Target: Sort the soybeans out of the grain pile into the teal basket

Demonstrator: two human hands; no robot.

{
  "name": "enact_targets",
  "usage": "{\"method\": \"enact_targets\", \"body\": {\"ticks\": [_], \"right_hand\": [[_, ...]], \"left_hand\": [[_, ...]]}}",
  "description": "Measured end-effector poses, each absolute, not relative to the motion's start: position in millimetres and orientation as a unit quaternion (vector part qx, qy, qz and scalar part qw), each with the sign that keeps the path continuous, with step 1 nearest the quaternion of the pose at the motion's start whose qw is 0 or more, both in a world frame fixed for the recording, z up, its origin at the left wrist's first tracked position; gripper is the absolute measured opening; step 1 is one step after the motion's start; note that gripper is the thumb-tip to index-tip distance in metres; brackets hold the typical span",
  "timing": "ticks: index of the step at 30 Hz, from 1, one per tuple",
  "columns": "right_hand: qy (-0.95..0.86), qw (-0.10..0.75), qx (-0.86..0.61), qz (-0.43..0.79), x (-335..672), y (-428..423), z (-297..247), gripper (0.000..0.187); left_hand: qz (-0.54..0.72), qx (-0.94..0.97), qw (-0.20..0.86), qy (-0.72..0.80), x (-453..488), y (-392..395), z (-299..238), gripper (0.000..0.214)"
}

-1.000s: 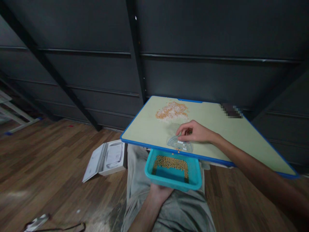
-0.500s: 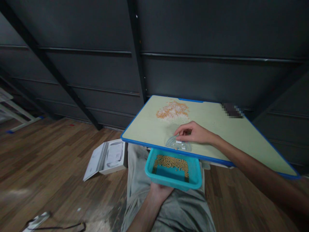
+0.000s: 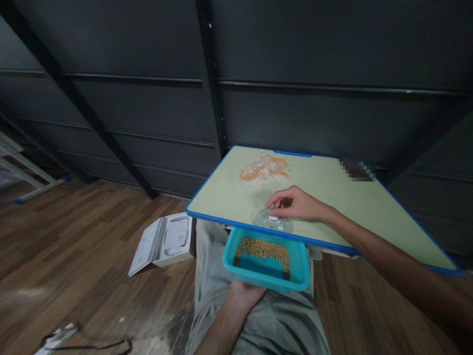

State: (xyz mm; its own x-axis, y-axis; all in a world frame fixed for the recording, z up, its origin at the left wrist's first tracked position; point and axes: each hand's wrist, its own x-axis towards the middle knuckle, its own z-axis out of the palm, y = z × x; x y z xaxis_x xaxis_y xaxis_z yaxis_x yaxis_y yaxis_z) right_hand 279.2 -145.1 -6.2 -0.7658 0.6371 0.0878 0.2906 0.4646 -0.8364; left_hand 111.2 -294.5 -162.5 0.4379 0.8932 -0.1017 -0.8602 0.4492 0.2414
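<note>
My right hand (image 3: 291,203) grips a clear, rounded plastic piece that looks like a protractor (image 3: 264,218) between thumb and fingers. It lies flat on the pale board, close to the blue near edge, with white glare on it. Just below that edge is a turquoise plastic basket (image 3: 266,282). Yellow soybeans (image 3: 258,247) cover its far part and right side. My left hand (image 3: 246,292) holds the basket from underneath at the near side; most of its fingers are hidden. Farther back on the board lies a mixed pile of soybeans and white rice grains (image 3: 266,168).
The table board (image 3: 332,192) has a blue rim. A dark blurred-out object (image 3: 356,169) lies at its far right. On the wooden floor are an open white box (image 3: 172,241) and a power strip (image 3: 59,337) with a black cord. A dark panelled wall stands behind.
A few soybeans by the protractor at the board's edge are gone from there, and those in the basket lie slightly differently. Both hands have barely moved.
</note>
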Motion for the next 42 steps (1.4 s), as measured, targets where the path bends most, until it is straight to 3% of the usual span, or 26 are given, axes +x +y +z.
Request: {"method": "enact_targets", "body": {"ticks": [4, 10, 13, 22, 33, 42], "right_hand": [[-0.846, 0.231, -0.289, 0.385, 275, -142, -10, 0.027], [-0.868, 0.324, -0.353, 0.130, 282, -122, -8, 0.022], [-0.856, 0.346, -0.380, 0.058, 291, -113, -6, 0.023], [-0.788, 0.457, -0.412, 0.025, 307, -100, 3, 0.028], [-0.669, 0.413, -0.617, -0.016, 382, -38, -26, 0.027], [-0.692, 0.411, -0.594, 0.001, 393, -23, -39, 0.026]], "left_hand": [[0.523, 0.076, 0.842, 0.109, 112, -295, -163, 0.041], [0.522, 0.069, 0.843, 0.109, 112, -294, -160, 0.041], [0.522, 0.054, 0.842, 0.120, 112, -296, -158, 0.039], [0.520, 0.037, 0.845, 0.124, 109, -294, -158, 0.041], [0.528, 0.049, 0.841, 0.110, 106, -297, -179, 0.033], [0.538, 0.043, 0.834, 0.114, 106, -296, -186, 0.035]]}}
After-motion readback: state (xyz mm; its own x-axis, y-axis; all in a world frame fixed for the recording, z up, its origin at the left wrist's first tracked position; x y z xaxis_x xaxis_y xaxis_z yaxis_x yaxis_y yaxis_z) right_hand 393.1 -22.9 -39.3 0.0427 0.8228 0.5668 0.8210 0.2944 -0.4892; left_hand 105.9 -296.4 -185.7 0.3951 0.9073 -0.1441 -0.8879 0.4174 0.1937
